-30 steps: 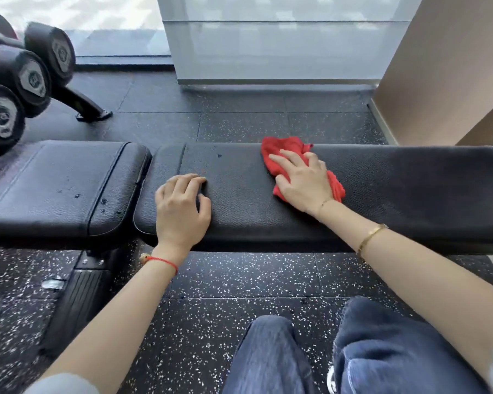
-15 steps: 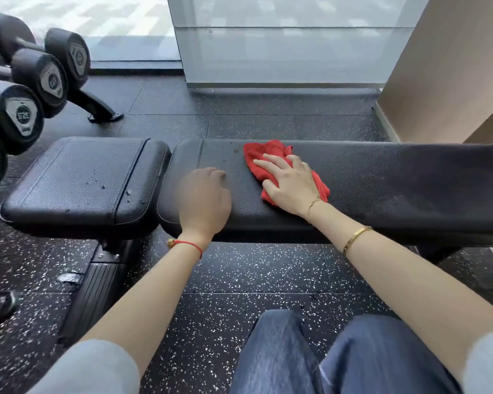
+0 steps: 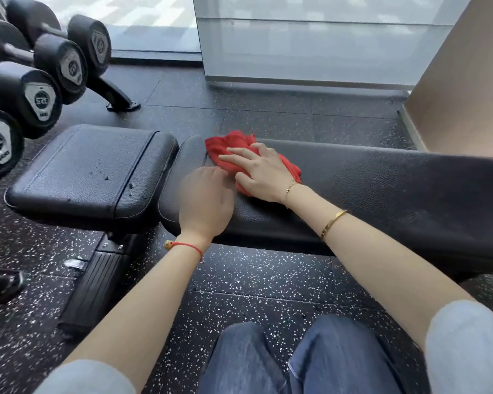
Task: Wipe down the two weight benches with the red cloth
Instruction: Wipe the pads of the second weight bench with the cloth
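Note:
A black padded weight bench lies across the view: a long back pad (image 3: 382,189) on the right and a shorter seat pad (image 3: 88,172) on the left, with a gap between them. The seat pad carries dark specks and droplets. The red cloth (image 3: 228,149) is bunched near the left end of the long pad. My right hand (image 3: 259,172) lies flat on the cloth with fingers spread, pressing it onto the pad. My left hand (image 3: 205,200) rests knuckles-up with curled fingers on the same pad, just left of and touching my right hand. Only one bench is in view.
A rack of black dumbbells (image 3: 40,81) stands at the far left, its foot (image 3: 120,100) on the speckled rubber floor (image 3: 254,268). A glass panel (image 3: 310,46) is behind the bench and a tan wall (image 3: 467,81) at the right. My knees in jeans (image 3: 296,359) are below.
My right hand has slid the red cloth leftward along the long pad toward its left end. My left hand stays on the pad and now touches my right hand.

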A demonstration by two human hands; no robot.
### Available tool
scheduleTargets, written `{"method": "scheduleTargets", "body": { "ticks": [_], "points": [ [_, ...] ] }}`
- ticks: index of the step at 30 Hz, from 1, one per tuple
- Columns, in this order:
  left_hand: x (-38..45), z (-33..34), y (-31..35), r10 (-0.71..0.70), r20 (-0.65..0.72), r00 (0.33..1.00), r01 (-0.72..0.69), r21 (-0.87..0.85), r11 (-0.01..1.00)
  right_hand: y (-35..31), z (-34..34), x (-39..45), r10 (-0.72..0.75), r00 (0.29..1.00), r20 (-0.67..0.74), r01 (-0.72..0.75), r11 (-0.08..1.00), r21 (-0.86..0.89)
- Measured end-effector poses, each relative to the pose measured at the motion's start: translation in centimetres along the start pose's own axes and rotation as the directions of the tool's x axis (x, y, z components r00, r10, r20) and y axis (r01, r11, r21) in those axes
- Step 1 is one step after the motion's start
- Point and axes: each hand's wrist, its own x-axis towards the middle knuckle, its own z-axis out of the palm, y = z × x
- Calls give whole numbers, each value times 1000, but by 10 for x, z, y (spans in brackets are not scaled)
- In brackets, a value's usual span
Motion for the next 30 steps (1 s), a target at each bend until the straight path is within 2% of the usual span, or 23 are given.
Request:
{"method": "scheduleTargets", "body": {
  "ticks": [1,3,6,8,10,14,17,20,23,25,27,30],
  "points": [
    [0,0,0,1,1,1000,-1,-7,1000,10,-2,-9,5,1000,-16,-5,1000,-4],
    [0,-1,1,5,3,1000,-5,-19,1000,29,-7,-20,117,991,-58,-118,993,-22],
    [-1,-1,1,6,-1,1000,-6,-25,1000,44,-12,-28,357,928,-107,-361,932,-22],
    [-1,0,1,5,-2,1000,-5,-25,1000,34,-12,-31,434,895,-107,-436,900,0],
    [-1,0,1,7,-2,1000,-7,-11,1000,14,-7,-42,408,908,-95,-409,913,9],
    [-1,-1,0,21,6,1000,-21,7,1000,-12,-5,-96,260,959,-111,-263,965,-15],
    [-2,-1,0,37,12,999,-37,7,999,-1,-9,-137,286,945,-158,-291,957,-12],
    [-2,-2,1,47,18,999,-47,10,999,38,-20,-158,421,881,-214,-433,902,-8],
    [-3,-2,3,48,10,999,-48,24,999,78,-31,-161,604,767,-215,-615,788,21],
    [-3,0,7,40,12,999,-40,60,997,80,-32,-152,667,713,-216,-676,736,37],
    [-5,1,12,31,23,999,-33,100,994,61,-27,-144,631,747,-209,-641,767,23],
    [-6,0,18,29,42,999,-35,174,984,31,-16,-142,466,868,-169,-473,881,3]
  ]
}}
